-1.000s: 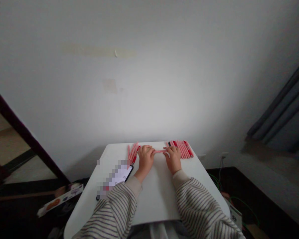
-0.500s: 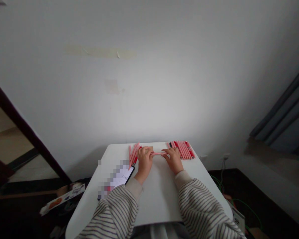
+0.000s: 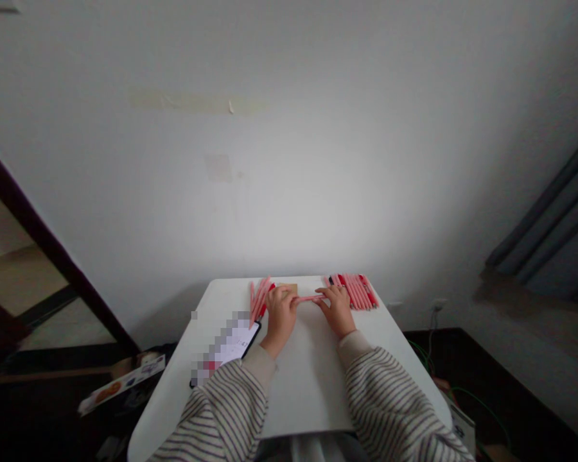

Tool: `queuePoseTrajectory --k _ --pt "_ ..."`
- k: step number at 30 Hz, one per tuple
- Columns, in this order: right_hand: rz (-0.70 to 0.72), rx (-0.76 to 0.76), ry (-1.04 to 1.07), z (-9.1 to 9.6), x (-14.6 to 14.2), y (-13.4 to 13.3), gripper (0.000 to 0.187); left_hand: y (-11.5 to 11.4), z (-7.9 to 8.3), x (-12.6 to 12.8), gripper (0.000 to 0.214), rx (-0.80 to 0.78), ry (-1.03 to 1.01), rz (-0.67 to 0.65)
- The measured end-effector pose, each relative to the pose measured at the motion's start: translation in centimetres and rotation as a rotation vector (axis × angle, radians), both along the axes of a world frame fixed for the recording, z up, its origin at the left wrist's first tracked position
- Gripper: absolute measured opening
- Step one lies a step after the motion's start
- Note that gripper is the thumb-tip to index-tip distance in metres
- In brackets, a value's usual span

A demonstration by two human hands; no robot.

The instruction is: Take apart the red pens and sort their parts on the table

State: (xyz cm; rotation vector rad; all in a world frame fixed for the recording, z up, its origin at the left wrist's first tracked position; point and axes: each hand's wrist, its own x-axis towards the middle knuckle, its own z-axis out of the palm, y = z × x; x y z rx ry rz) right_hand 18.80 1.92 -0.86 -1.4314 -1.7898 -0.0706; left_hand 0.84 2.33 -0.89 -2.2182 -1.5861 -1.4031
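A slim pink pen (image 3: pixel 310 298) lies crosswise between my hands, held at both ends over the table. My left hand (image 3: pixel 280 317) pinches its left end, and the fingers of my right hand (image 3: pixel 339 312) close on its right end. To the left of my left hand is a loose group of pink pens (image 3: pixel 257 300) with a red one among them. Beside my right hand, a tight row of pink and red pens (image 3: pixel 357 292) lies side by side. Behind my left fingers a small brown piece (image 3: pixel 291 287) shows, partly hidden.
The white table (image 3: pixel 301 391) stands against a pale wall (image 3: pixel 318 160). A phone (image 3: pixel 236 343) with a lit screen lies left of my left forearm. Green cables (image 3: pixel 481 398) and a wall socket (image 3: pixel 439 304) are to the right, boxes (image 3: pixel 122 385) on the floor at left.
The pen's right end has risen slightly, so it tilts a little more. Both hands keep their grip in nearly the same place. The whole view has shifted slightly.
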Motion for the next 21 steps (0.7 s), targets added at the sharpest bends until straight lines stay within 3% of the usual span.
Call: queuePoseTrajectory --k 21 --pt "0.012 -0.021 0.0 0.32 -0.22 -0.37 0.022 -0.18 0.08 -0.14 0.016 -0.025 -0.003 0.023"
